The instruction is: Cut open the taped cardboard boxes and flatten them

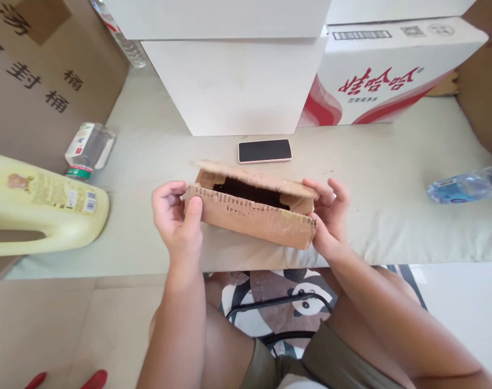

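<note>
A small brown cardboard box (256, 219) with torn, ragged flaps is held between both hands just above the front edge of a pale cushioned surface (391, 216). Its top is partly open and dark inside. My left hand (176, 216) grips the box's left end, thumb pressed on the front flap. My right hand (329, 216) holds the right end, fingers curled round the corner.
A phone (264, 151) lies face up behind the box. A yellow jug (39, 202) lies at the left, with a plastic bottle (87, 148) beside it and another bottle (468, 185) at the right. White boxes (237, 86), a red-printed carton (375, 75) and brown cartons (39, 75) stand behind.
</note>
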